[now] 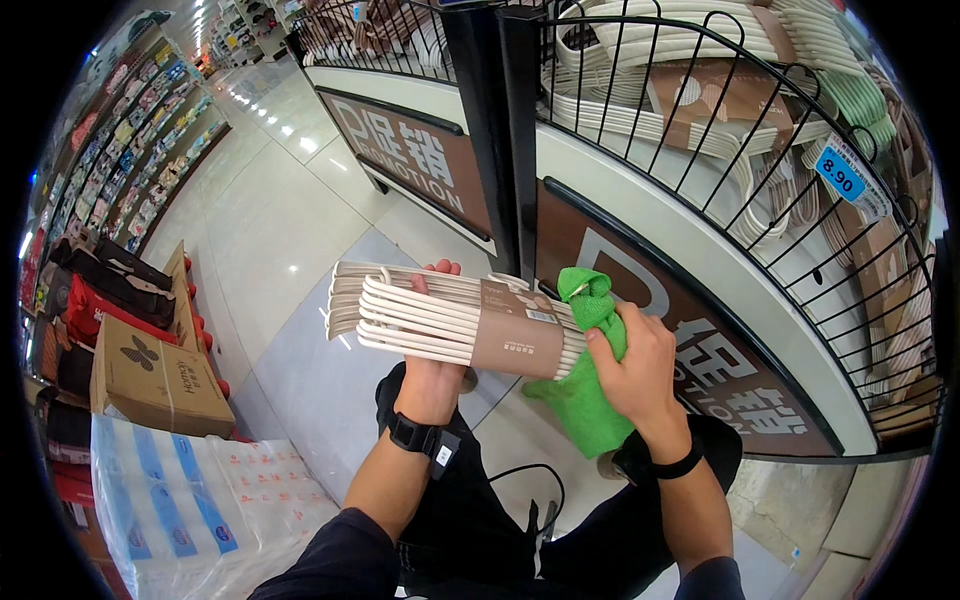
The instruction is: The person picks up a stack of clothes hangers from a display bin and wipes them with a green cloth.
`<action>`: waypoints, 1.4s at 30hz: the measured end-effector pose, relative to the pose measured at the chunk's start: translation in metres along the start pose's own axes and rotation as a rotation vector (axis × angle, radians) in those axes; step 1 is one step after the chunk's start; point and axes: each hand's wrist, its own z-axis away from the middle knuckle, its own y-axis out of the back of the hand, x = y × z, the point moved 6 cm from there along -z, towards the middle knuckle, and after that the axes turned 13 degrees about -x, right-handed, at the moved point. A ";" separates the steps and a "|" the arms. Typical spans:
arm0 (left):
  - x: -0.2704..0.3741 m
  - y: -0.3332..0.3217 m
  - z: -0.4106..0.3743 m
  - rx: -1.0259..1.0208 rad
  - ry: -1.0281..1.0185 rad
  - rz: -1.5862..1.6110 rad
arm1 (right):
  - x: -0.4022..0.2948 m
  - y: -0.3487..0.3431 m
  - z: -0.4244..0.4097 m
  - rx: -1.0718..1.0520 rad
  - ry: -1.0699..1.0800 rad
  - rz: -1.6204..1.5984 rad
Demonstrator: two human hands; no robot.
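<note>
My left hand (437, 360) holds a bundle of cream-coloured clothes hangers (416, 315) from underneath, its fingertips showing behind the far side. A brown paper sleeve (517, 334) with printing wraps the bundle near its right end. In my right hand (634, 360) is a green cloth (589, 420), bunched between thumb and fingers. Part of the cloth lies against the right end of the hangers, and the rest hangs below. The palm side of my right hand is hidden.
At right, a black wire display bin (675, 97) holds more bundled hangers (727, 142) and bears a price tag (844, 176). A black post (491, 135) stands ahead. On the left are a cardboard box (154, 375), plastic-wrapped packs (195, 495) and stocked shelves (135, 142). Tiled floor (300, 195) runs between.
</note>
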 end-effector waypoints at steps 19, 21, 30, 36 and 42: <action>-0.002 -0.001 0.001 0.029 0.024 -0.015 | -0.003 0.002 0.001 0.003 -0.027 0.010; -0.004 0.000 -0.001 0.027 0.034 -0.021 | 0.000 0.001 0.001 -0.019 -0.036 0.020; -0.018 0.008 0.004 0.136 0.106 0.160 | -0.002 0.002 0.000 0.050 0.026 -0.032; -0.021 -0.007 0.007 0.107 0.039 -0.066 | 0.000 0.002 0.001 0.035 0.021 -0.143; -0.033 -0.016 0.014 0.053 0.138 -0.082 | -0.015 -0.018 0.004 -0.073 0.147 -0.130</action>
